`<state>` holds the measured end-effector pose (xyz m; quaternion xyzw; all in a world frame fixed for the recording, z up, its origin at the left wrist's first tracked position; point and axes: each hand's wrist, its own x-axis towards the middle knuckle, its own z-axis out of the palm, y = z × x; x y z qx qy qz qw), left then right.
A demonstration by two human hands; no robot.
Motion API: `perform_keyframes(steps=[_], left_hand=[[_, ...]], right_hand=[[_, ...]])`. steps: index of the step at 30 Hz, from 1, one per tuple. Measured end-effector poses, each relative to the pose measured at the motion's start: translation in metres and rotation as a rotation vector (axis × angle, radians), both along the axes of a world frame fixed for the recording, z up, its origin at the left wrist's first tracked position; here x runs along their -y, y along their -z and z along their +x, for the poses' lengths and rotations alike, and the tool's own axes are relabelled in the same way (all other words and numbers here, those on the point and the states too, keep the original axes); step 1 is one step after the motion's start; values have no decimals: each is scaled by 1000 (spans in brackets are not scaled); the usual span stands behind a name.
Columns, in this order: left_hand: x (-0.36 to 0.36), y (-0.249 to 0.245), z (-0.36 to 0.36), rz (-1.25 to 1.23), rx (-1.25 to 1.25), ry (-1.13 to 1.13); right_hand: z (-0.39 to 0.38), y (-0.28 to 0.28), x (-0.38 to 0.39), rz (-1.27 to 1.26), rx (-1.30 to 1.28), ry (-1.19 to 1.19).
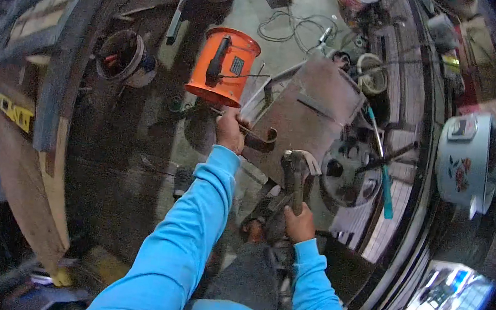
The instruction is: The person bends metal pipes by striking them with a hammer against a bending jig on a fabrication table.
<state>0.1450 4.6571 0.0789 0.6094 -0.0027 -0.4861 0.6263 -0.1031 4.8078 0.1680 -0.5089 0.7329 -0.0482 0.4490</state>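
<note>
My left hand (230, 131) is closed around a thin metal rod whose end curls into a hook (272, 136). Just beyond that hand stands an orange cylindrical blower (220, 65) with a black handle. In my right hand (299, 224), the fingers wrap the handle of a hammer (297, 189), its head raised and pointing away from me. The hammer head is to the right of the rod's hooked end and apart from it. Below both lies a rusty, flat metal plate (320, 93) with a short dark bar (316, 106) on it.
To the right are a round metal wheel (351, 172) and a teal-handled tool (387, 191). A bucket (126, 59) stands at the left. Coiled cable (297, 31) lies on the far floor. A pale pot-like appliance (467, 160) sits at the far right.
</note>
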Motion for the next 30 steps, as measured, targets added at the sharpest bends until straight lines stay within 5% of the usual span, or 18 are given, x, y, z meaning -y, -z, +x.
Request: perform_keyframes(steps=[1, 4, 8, 10, 12, 18, 21, 24, 26, 28, 30], left_hand=[[-5, 5, -7, 120, 190, 108], [-20, 28, 21, -12, 1498, 931], [-20, 42, 27, 261, 1423, 1264], [-23, 28, 19, 438, 983, 905], [-28, 1, 2, 498, 953, 626], [-37, -2, 8, 679, 1567, 598], [-30, -4, 27, 350, 907, 692], [-25, -17, 6, 370, 902, 642], [-24, -27, -10, 112, 926, 670], [-19, 0, -3, 79, 1269, 1030], [-15, 1, -4, 112, 1131, 1014]], right_hand=[[-6, -5, -3, 36, -23, -6], [-23, -6, -18, 148, 37, 32], [-27, -17, -18, 243, 42, 14], [-33, 9, -31, 122, -1, -16], [-40, 23, -33, 143, 101, 35], [-43, 5, -22, 158, 106, 21], [-44, 17, -26, 175, 100, 34], [-44, 9, -22, 190, 92, 34], [-45, 8, -22, 190, 95, 25], [-47, 23, -26, 153, 82, 7], [-47, 9, -20, 184, 88, 5]])
